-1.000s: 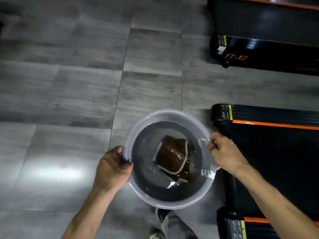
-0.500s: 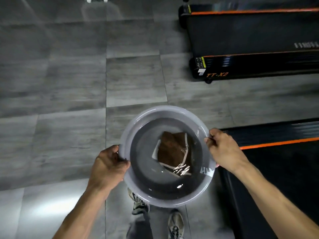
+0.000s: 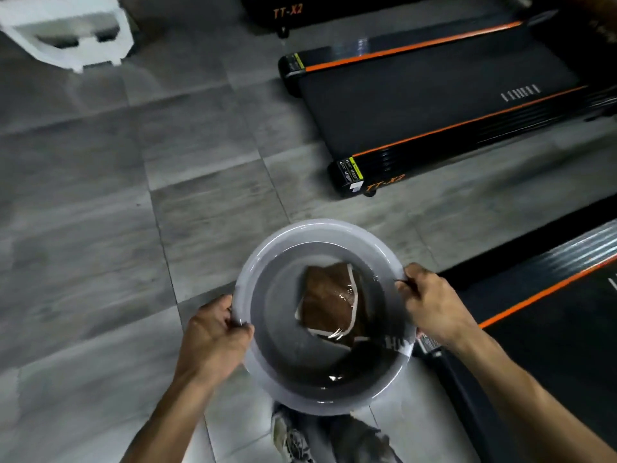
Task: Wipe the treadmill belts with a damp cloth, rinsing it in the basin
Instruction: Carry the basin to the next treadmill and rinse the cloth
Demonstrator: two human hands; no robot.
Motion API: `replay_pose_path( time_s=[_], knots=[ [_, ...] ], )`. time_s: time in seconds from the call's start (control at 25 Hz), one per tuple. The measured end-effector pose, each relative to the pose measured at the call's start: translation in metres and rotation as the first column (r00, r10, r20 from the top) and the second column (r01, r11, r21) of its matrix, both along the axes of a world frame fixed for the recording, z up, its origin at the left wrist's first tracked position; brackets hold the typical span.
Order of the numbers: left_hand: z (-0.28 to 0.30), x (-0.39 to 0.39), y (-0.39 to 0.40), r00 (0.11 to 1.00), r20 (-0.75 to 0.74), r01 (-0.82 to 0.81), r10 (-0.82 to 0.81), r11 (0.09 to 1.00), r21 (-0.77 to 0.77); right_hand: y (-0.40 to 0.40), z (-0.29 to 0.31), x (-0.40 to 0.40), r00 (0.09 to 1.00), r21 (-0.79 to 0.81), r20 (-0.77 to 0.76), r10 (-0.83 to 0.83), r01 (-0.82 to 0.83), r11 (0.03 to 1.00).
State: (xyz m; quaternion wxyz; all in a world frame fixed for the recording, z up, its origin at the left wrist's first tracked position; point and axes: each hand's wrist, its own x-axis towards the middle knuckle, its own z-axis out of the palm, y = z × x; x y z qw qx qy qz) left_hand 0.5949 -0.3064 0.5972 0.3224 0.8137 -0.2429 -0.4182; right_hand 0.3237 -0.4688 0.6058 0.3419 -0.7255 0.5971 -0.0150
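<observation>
Basin [image 3: 248, 272]: round, translucent grey plastic, held level above the tiled floor, part-filled with water. Cloth [image 3: 329, 304]: brown with pale edging, folded, submerged right of the basin's centre. Treadmill belts: black, orange-trimmed; one [image 3: 430, 91] ahead at upper right, another [image 3: 567, 329] just right of the basin
</observation>
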Motion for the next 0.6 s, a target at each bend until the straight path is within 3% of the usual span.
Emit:
replay_pose_path(
  time_s=[0.36, 0.6],
  knots=[
    [-0.02, 0.087, -0.199, 0.994, 0.073, 0.08, -0.085, 0.994, 0.073, -0.184, -0.022, 0.075, 0.996, 0.059, 0.058, -0.068, 0.064, 0.996],
    [-0.028, 0.14, -0.308, 0.987, 0.126, 0.089, -0.104, 0.989, 0.12, -0.298, -0.02, 0.134, 0.999, -0.001, -0.037, 0.002, -0.002, 1.0]
  ],
)
